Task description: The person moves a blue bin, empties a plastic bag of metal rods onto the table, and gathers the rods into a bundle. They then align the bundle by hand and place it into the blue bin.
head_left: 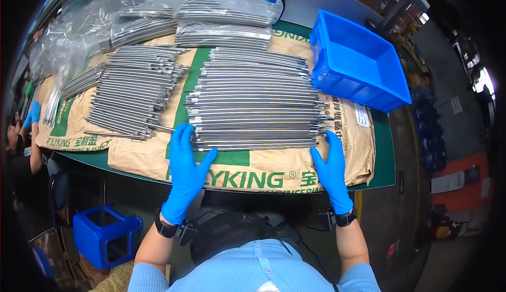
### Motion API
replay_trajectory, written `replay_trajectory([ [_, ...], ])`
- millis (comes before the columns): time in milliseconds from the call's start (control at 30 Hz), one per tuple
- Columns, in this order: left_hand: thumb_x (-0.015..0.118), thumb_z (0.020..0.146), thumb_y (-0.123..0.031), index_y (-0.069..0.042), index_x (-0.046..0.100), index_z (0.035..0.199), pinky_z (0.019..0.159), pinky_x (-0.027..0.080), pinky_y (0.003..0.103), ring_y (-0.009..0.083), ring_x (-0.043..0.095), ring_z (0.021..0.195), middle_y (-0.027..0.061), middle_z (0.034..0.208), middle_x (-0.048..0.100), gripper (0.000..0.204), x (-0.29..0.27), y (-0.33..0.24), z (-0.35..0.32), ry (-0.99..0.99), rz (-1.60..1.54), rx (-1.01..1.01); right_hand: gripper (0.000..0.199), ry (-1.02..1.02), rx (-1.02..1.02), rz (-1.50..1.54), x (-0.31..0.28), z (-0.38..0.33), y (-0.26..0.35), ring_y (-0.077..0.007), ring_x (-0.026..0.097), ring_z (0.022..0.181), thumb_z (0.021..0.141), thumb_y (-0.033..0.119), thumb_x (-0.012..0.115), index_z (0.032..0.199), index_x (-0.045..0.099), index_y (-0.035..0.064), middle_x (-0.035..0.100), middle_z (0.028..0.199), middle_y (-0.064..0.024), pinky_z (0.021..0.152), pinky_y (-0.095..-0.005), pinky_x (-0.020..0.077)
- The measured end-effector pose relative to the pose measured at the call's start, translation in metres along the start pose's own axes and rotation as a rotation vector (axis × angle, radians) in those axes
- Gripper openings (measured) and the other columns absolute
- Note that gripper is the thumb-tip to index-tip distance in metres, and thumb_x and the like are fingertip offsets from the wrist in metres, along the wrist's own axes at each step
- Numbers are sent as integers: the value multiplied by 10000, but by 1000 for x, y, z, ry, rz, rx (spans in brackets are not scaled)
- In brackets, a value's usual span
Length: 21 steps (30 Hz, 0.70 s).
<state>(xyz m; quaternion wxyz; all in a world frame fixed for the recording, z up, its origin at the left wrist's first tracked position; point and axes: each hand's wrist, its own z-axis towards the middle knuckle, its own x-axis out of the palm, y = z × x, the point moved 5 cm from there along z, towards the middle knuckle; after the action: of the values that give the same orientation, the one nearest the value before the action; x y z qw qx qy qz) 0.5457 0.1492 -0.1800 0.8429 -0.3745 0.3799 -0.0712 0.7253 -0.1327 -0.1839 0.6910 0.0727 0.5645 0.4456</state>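
Observation:
A wide layer of long thin metal rods [255,102] lies side by side on tan paper sacks [237,171] spread over the table. My left hand [185,173], in a blue glove, lies flat with its fingers against the left ends of the nearest rods. At the right ends of those rods my right hand [331,171], also gloved in blue, presses with fingers spread. Neither hand grips anything. A second pile of rods [134,91] lies to the left.
A blue plastic bin [363,62] stands at the right rear of the table. More rods in clear plastic bags [211,15] lie at the back. A blue stool [105,234] stands under the table's left; another person's blue-gloved hand [31,114] is at far left.

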Motion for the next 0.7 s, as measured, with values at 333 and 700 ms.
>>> replay_trajectory([
  [333, 720, 723, -243, 15, 365, 1257, 928, 383, 407, 350, 429, 1115, 212, 1219, 406, 691, -1, -8, 9, 150, 134, 51, 438, 106, -47, -16, 0, 19, 15, -305, 517, 958, 761, 263, 673, 1060, 510, -13, 508, 1009, -162, 837, -390, 420],
  [700, 717, 718, -271, 22, 479, 1110, 886, 399, 399, 343, 469, 1044, 201, 1113, 469, 545, -13, -12, 2, 265, 232, 108, 415, 186, -240, -206, -2, 12, 26, -300, 504, 820, 701, 317, 717, 912, 547, 3, 538, 861, -139, 714, -390, 408],
])
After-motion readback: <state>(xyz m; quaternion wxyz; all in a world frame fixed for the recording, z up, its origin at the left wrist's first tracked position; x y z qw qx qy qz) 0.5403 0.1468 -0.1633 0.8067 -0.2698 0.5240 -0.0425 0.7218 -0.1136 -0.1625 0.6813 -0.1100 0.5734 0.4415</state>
